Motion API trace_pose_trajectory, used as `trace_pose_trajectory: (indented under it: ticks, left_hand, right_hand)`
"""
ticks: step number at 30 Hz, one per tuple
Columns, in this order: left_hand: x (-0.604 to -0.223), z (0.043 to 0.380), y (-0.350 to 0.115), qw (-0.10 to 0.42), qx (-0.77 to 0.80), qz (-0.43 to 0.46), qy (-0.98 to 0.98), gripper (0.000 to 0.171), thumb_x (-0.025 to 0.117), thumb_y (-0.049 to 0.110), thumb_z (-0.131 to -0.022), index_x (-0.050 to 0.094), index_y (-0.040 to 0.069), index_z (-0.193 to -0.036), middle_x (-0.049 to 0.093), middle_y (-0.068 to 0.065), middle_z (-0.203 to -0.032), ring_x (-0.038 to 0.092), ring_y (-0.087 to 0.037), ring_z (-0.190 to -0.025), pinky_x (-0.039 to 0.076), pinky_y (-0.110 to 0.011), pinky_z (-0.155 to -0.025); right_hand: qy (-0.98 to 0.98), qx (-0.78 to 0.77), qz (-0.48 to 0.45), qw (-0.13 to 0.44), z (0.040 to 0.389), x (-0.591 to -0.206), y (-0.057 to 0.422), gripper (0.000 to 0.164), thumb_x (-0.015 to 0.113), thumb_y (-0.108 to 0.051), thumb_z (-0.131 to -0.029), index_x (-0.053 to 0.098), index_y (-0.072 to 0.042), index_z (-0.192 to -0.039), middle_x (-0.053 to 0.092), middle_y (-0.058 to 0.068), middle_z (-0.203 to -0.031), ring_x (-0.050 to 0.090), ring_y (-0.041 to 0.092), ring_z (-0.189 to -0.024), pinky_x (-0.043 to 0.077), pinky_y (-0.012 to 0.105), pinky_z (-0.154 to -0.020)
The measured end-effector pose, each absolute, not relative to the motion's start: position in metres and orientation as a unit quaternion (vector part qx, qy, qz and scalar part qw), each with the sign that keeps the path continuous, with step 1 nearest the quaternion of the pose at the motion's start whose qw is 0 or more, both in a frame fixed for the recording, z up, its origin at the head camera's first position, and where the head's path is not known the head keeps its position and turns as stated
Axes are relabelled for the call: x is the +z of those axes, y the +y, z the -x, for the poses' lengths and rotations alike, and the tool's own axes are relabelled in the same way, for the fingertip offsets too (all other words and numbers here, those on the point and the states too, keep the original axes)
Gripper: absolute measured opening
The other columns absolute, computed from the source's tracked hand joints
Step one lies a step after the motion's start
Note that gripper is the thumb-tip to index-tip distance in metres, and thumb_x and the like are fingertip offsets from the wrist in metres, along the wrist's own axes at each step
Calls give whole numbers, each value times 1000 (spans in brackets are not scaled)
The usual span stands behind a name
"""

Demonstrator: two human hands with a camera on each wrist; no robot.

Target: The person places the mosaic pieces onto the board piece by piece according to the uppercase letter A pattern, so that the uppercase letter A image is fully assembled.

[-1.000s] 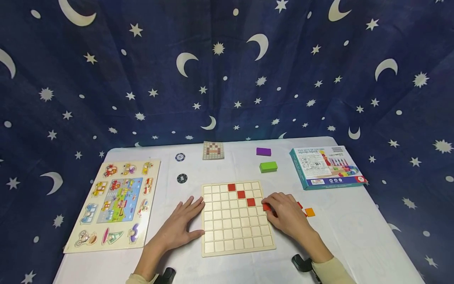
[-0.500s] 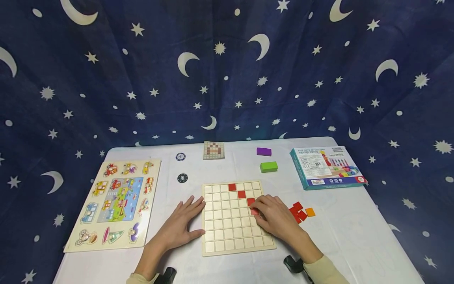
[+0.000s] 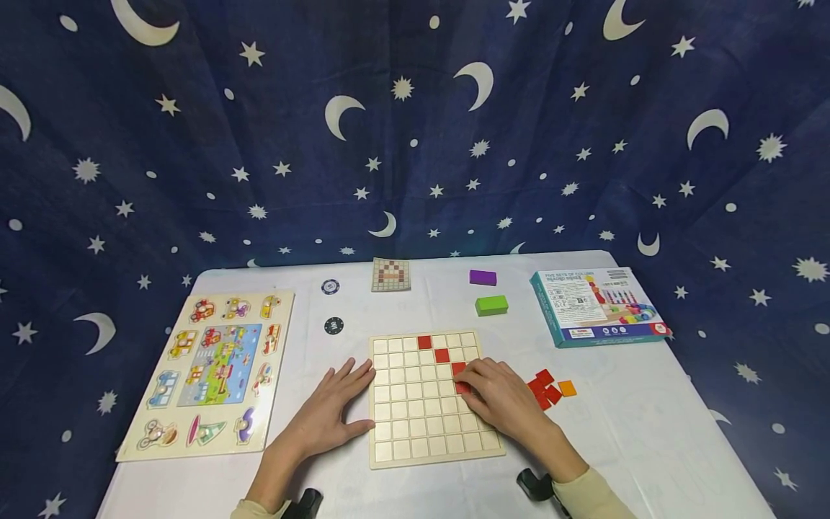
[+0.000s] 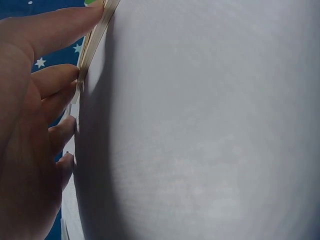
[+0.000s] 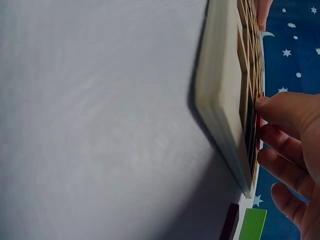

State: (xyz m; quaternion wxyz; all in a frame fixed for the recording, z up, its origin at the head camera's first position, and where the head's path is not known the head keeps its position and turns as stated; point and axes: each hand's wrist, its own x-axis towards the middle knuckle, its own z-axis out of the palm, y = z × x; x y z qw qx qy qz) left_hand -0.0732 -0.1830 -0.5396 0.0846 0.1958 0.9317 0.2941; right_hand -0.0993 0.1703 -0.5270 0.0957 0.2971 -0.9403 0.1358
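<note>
A wooden grid board (image 3: 415,411) lies flat on the table, with a diagonal of red tiles such as this red square (image 3: 442,355) in its cells. My right hand (image 3: 502,400) is over the board's right side, thumb and fingertips pinching a red square tile (image 3: 462,388) in a cell just below the third red one. Its fingers partly cover that tile. At the left edge my left hand (image 3: 331,411) rests with fingers spread, fingertips and thumb touching the board. In the left wrist view the fingers (image 4: 60,30) meet the board's edge.
Loose red tiles (image 3: 543,388) and an orange tile (image 3: 567,388) lie right of the board. Behind are a pattern card (image 3: 391,275), a green block (image 3: 491,305) and a purple block (image 3: 483,277). A boxed set (image 3: 599,306), puzzle board (image 3: 207,378) and chip (image 3: 333,326) flank it.
My right hand has carried a red tile left from beyond the board's right edge into a cell, uncovering the loose red tiles. The left hand has stayed in place.
</note>
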Motion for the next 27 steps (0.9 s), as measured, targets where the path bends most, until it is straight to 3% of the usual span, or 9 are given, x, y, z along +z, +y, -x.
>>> trace_pose_trajectory:
  ticks: [10, 16, 27]
  left_hand:
    - [-542, 73, -183, 84, 294, -196, 932, 87, 83, 41, -87, 48, 13, -161, 41, -2, -173, 27, -34, -166, 20, -59, -136]
    - [-542, 74, -182, 88, 296, -195, 931, 86, 83, 41, -87, 48, 13, -161, 41, -2, -173, 27, -34, -166, 19, -59, -136]
    - [-542, 74, -183, 88, 299, -196, 930, 88, 84, 41, -87, 48, 12, -161, 40, -1, -173, 27, -34, -166, 20, -60, -136]
  right_hand:
    - [-958, 141, -244, 61, 100, -521, 193, 28, 81, -26, -95, 79, -23, -122, 75, -5, -119, 67, 15, -109, 59, 39, -93]
    - [-965, 140, -209, 77, 101, -521, 229, 25, 82, -19, -92, 79, -19, -118, 75, -2, -115, 69, 20, -108, 59, 45, -90]
    - [-985, 126, -110, 41, 82, -519, 287, 26, 86, -20, -87, 79, -13, -111, 75, 5, -108, 67, 26, -102, 58, 54, -92]
